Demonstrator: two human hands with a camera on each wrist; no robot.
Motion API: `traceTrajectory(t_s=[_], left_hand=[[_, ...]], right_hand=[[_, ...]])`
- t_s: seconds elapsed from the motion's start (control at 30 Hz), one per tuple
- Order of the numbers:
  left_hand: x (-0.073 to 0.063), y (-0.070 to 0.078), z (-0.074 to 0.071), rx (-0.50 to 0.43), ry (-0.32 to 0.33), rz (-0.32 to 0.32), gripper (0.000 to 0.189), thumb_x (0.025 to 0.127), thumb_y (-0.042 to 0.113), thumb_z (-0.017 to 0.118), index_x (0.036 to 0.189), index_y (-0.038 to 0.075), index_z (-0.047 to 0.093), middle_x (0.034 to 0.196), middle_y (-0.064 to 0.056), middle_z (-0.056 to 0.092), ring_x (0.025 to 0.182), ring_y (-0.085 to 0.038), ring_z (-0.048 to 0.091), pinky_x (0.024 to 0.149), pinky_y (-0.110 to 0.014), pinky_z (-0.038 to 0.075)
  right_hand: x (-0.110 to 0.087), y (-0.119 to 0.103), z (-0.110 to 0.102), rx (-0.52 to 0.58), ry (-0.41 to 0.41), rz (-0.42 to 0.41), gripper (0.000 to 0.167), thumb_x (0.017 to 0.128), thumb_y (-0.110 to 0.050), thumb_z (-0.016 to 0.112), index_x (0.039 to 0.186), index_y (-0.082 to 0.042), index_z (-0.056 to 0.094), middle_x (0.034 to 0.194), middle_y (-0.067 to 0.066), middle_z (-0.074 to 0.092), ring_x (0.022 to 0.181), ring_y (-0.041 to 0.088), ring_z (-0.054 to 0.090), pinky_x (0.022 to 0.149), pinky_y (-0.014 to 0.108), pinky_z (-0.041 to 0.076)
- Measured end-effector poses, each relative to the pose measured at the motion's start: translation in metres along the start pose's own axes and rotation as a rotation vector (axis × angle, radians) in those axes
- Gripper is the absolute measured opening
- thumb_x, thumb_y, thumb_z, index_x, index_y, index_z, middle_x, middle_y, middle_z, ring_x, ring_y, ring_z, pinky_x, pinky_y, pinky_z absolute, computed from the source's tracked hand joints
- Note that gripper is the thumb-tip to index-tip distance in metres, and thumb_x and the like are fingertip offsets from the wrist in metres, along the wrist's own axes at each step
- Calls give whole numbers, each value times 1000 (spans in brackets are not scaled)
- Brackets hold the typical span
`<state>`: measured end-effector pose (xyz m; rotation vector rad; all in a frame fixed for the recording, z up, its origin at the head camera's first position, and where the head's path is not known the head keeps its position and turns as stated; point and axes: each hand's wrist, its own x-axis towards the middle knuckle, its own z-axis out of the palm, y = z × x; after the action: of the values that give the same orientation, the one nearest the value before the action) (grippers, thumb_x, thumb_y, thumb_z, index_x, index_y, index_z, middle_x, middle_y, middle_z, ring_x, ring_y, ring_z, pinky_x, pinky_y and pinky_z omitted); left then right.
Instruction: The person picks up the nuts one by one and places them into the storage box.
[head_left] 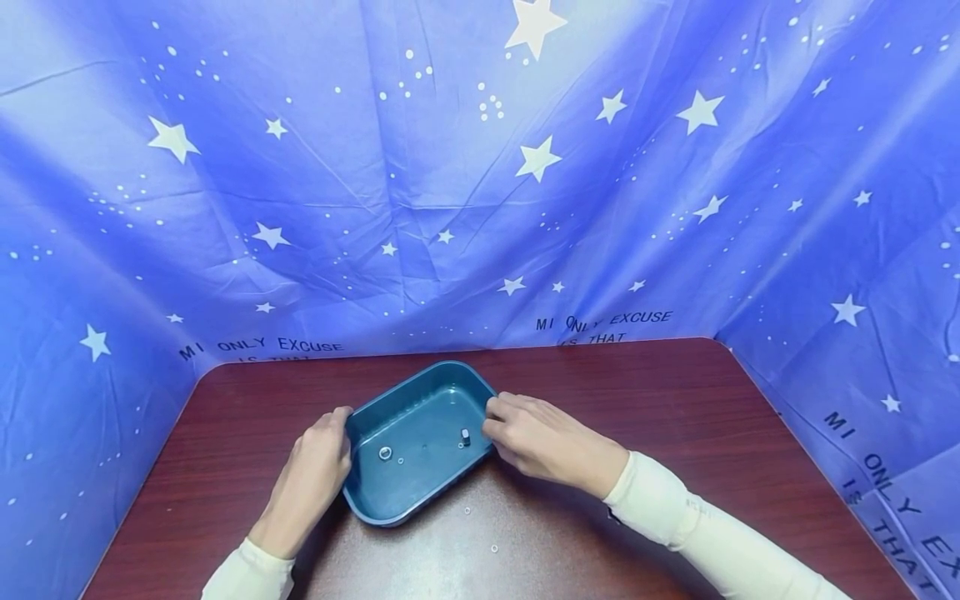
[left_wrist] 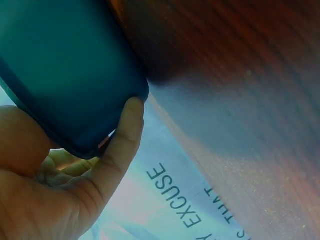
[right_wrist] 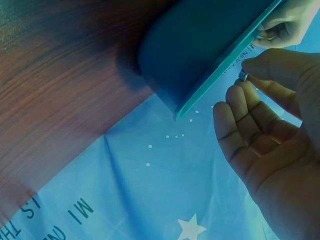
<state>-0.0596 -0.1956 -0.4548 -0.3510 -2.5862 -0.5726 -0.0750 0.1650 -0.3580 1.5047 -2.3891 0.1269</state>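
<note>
A dark teal rectangular tray (head_left: 420, 492) sits at a slant between my hands; whether it is lifted off the table I cannot tell. My left hand (head_left: 311, 471) grips its left end, thumb and fingers on either side of the rim in the left wrist view. At the right end, my right hand (head_left: 551, 442) pinches a small shiny metal piece (right_wrist: 243, 75) between thumb and finger, close to the rim. Inside the tray lie a silver ring (head_left: 386, 453), a tiny ring (head_left: 401, 461), and a small upright metal piece (head_left: 465, 437) with another tiny ring (head_left: 461, 446).
Two tiny rings, one nearer the tray (head_left: 467, 510) and one nearer the front (head_left: 494, 549), lie on the reddish-brown wooden table (head_left: 637, 383). A blue star-printed cloth (head_left: 450, 167) hangs behind the table and along its sides.
</note>
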Motion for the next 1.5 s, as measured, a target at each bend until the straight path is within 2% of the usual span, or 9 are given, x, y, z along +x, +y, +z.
traceTrajectory(t_s=[0.2, 0.27, 0.33, 0.43, 0.5, 0.57, 0.77, 1.03, 1.5], left_hand=[[5, 28, -30, -44, -35, -22, 30, 92, -11, 61, 122, -10, 66, 97, -24, 71, 86, -45, 74, 75, -61, 62], [6, 32, -33, -45, -38, -27, 30, 93, -11, 60, 122, -10, 66, 97, -24, 71, 86, -45, 74, 76, -61, 62], [4, 24, -25, -18, -18, -15, 29, 95, -8, 57, 122, -8, 66, 96, -22, 71, 83, -42, 74, 73, -61, 61], [4, 24, -24, -23, -6, -8, 29, 94, -8, 58, 122, -8, 65, 95, -21, 71, 82, -42, 74, 72, -62, 60], [4, 24, -25, -27, -13, -14, 29, 95, -8, 57, 123, -8, 65, 97, -22, 72, 84, -43, 74, 73, -61, 61], [6, 32, -33, -54, -29, -26, 30, 92, -12, 60, 122, -11, 65, 97, -25, 72, 86, -45, 75, 76, -61, 62], [6, 32, -32, -29, -27, -29, 29, 93, -11, 59, 121, -11, 65, 96, -23, 71, 85, -44, 74, 75, -62, 61], [9, 38, -40, -30, -102, -78, 30, 96, -11, 60, 125, -12, 65, 102, -26, 73, 91, -46, 75, 81, -60, 63], [8, 37, -38, -32, -103, -83, 29, 97, -11, 59, 125, -11, 65, 104, -26, 73, 94, -44, 76, 84, -59, 64]], right_hand=[[2, 1, 2, -6, -4, -1, 13, 89, -5, 82, 94, -14, 75, 85, -4, 52, 78, 13, 49, 66, 23, 47], [2, 2, 2, -7, -2, -2, 13, 89, -5, 83, 94, -13, 75, 85, -4, 52, 78, 13, 49, 66, 23, 47], [2, 3, 3, -6, -3, 0, 13, 89, -5, 84, 95, -12, 76, 86, -4, 53, 78, 13, 49, 66, 22, 47], [3, 4, 3, -5, -9, 5, 13, 89, -5, 85, 96, -12, 76, 86, -4, 52, 78, 13, 49, 66, 22, 48], [4, 4, 4, -9, -12, 7, 13, 89, -5, 85, 95, -12, 76, 86, -4, 52, 78, 13, 49, 67, 23, 48], [4, 5, 4, -11, -13, 6, 14, 88, -5, 84, 94, -13, 75, 86, -4, 51, 78, 13, 49, 67, 23, 48], [7, 6, 4, -15, -11, 2, 14, 88, -4, 83, 92, -13, 73, 85, -3, 51, 78, 15, 50, 67, 25, 48], [8, 7, 6, -30, -8, 7, 13, 89, -5, 83, 92, -14, 73, 84, -3, 50, 77, 14, 48, 66, 24, 47], [11, 11, 13, -24, 1, 4, 11, 91, -5, 82, 93, -13, 75, 83, -3, 49, 76, 15, 48, 66, 23, 47]])
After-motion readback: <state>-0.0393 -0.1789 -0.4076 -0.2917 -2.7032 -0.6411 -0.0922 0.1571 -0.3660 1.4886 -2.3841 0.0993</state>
